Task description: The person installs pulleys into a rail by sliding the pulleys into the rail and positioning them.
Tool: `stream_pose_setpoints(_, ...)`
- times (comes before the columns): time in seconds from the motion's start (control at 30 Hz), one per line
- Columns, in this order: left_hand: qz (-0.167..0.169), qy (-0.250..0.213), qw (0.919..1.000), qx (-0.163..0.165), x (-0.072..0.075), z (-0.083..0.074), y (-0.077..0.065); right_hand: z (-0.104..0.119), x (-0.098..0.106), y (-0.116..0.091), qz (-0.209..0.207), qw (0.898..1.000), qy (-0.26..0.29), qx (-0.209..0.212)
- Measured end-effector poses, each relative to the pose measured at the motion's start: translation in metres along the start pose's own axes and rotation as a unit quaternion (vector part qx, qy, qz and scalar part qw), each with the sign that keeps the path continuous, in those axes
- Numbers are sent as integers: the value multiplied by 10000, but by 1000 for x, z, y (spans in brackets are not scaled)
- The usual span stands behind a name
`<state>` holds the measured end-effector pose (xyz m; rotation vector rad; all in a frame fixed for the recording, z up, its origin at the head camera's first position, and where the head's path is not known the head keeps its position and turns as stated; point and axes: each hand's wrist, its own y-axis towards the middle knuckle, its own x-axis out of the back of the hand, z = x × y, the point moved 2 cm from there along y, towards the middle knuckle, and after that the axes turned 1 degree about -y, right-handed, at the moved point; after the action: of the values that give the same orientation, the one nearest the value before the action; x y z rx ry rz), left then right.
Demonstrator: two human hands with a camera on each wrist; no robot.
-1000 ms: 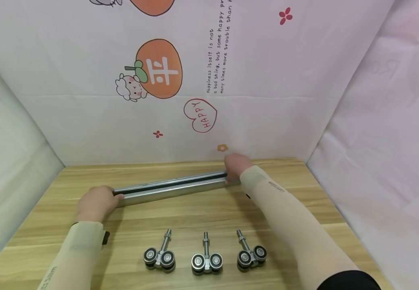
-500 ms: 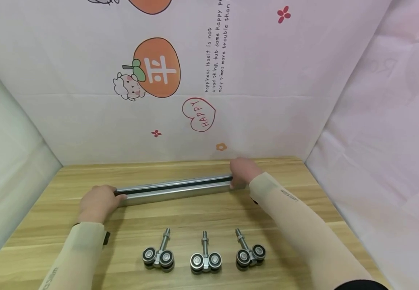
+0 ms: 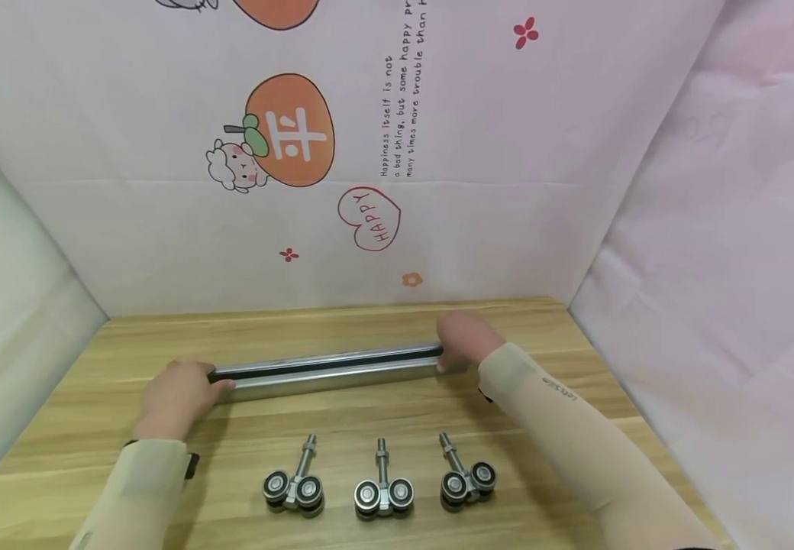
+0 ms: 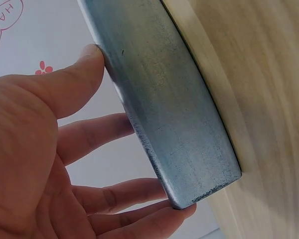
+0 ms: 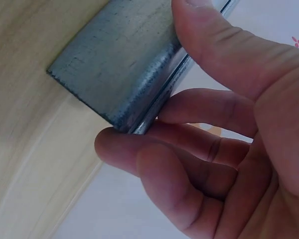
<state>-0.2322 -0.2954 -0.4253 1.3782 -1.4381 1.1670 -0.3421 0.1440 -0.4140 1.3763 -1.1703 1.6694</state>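
A long silver metal rail (image 3: 328,380) with a dark slot along its top lies across the wooden table, slot upward. At its left end, my left hand (image 3: 179,396) grips it, thumb on the near edge and fingers behind; the left wrist view shows the plain side wall of the rail (image 4: 159,99) against the wood. My right hand (image 3: 467,340) holds the other end, thumb along the near wall and fingers curled around the far side and end, as the right wrist view shows. Its right tip is hidden by that hand in the head view.
Three roller trolleys with threaded bolts lie in a row nearer to me: a left trolley (image 3: 294,489), a middle trolley (image 3: 383,493) and a right trolley (image 3: 466,483). Behind the wooden table (image 3: 342,416) rises a printed white cloth wall (image 3: 479,229), with more cloth on both sides.
The rail's right end has swung toward me along with my right hand, so the rail lies less slanted. My left hand keeps its grip. The trolleys stay put; the head view shifts slightly.
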Motion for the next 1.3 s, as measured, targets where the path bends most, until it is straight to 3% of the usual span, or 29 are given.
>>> stream_pose_setpoints(0.9,103,-39,9999,129,3,-2,-7,2,-4,-8,-96,9999,66,-52)
stream_pose_setpoints(1.17,269,-399,9988,117,10,3,-4,-3,-7,-11,-311,9993,-60,190)
stream_pose_setpoints(1.3,399,-637,9966,323,12,8,-2,-7,-7,-24,-266,9992,-5,296)
